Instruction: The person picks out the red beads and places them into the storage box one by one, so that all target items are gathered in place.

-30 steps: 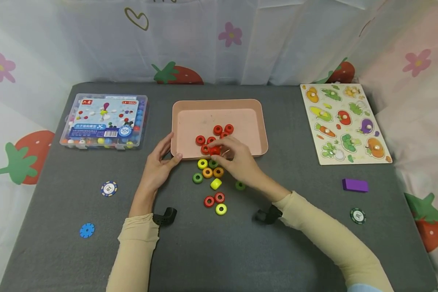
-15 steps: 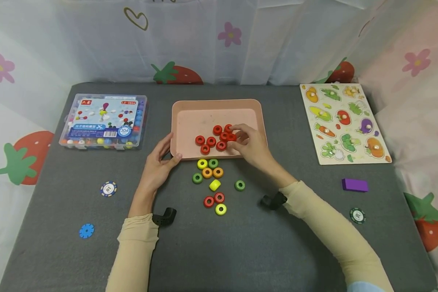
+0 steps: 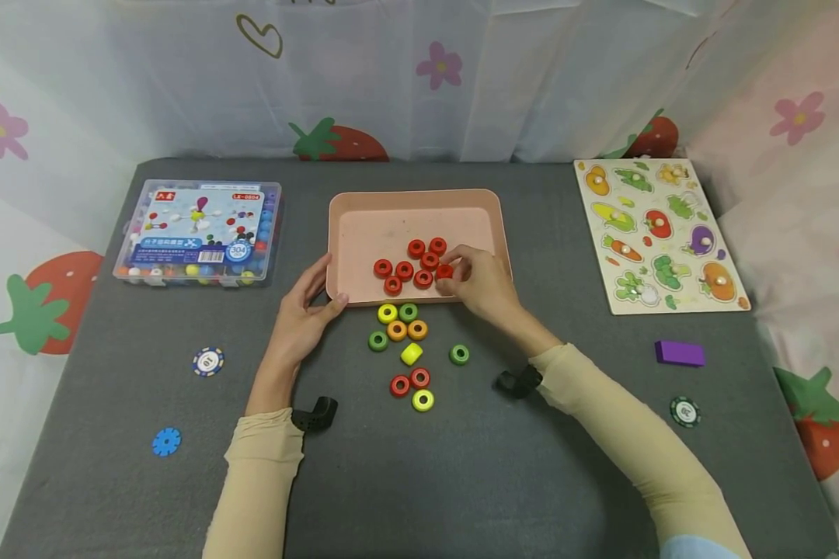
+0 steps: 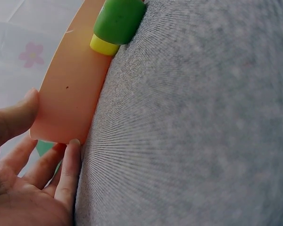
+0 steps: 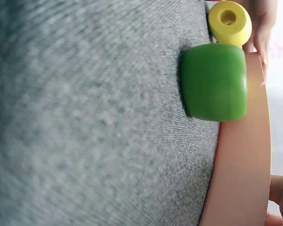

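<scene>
In the head view my left hand [image 3: 302,314] holds the left front corner of a pink tray [image 3: 419,203]. Its thumb [image 4: 21,115] lies at the tray's front wall in the left wrist view, with the other fingers around the end. My right hand [image 3: 485,287] reaches over the front right of the tray and pinches a red bead [image 3: 443,272] low inside it. Several red ring beads [image 3: 405,271] lie beside that bead. In front of the tray, a green bead [image 5: 213,82] and a yellow bead [image 5: 230,22] show large in the right wrist view.
More beads lie on the grey table: orange [image 3: 397,331], a tipped yellow one [image 3: 412,355], pale red [image 3: 400,386] and green [image 3: 459,355]. A plastic box [image 3: 198,233] stands left; a vegetable puzzle board [image 3: 660,237], purple block [image 3: 680,354] and chips [image 3: 685,412] lie right.
My right hand has carried the red bead rightward from the tray's front middle and lowered it slightly beside the other red beads. My left hand has stayed at the tray corner.
</scene>
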Demonstrator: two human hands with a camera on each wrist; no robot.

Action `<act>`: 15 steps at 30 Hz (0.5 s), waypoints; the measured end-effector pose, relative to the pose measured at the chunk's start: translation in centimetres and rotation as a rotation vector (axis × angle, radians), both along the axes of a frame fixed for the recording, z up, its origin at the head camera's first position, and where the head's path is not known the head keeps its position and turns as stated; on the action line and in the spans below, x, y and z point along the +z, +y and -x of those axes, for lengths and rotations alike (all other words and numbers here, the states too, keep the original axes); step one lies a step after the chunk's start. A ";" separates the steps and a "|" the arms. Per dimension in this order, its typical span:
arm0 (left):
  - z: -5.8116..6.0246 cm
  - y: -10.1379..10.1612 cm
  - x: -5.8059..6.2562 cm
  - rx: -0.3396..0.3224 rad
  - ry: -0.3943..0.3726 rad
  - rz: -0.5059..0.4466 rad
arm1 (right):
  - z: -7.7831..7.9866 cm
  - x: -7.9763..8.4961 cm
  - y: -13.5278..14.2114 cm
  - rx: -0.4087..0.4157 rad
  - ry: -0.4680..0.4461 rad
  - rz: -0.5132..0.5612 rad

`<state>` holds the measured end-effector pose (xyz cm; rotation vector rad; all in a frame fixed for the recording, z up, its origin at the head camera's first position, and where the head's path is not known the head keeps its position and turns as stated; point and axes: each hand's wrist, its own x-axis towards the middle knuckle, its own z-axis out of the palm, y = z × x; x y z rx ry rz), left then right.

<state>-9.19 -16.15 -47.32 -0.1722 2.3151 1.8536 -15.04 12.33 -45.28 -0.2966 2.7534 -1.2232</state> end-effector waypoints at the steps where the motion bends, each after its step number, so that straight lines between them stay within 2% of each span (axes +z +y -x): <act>1: 0.0 0.0 0.0 -0.001 0.002 0.003 | 0.0 0.0 0.0 -0.004 0.002 0.002; 7: 0.1 0.0 -0.1 0.000 0.022 -0.004 | 0.1 -0.1 0.2 0.022 -0.005 0.091; 11: 0.1 0.0 -0.1 -0.002 0.021 0.002 | 0.1 -0.1 0.5 0.070 0.006 0.211; 15: 0.1 0.0 -0.1 -0.006 0.012 0.008 | -0.4 0.5 0.6 0.152 0.028 0.304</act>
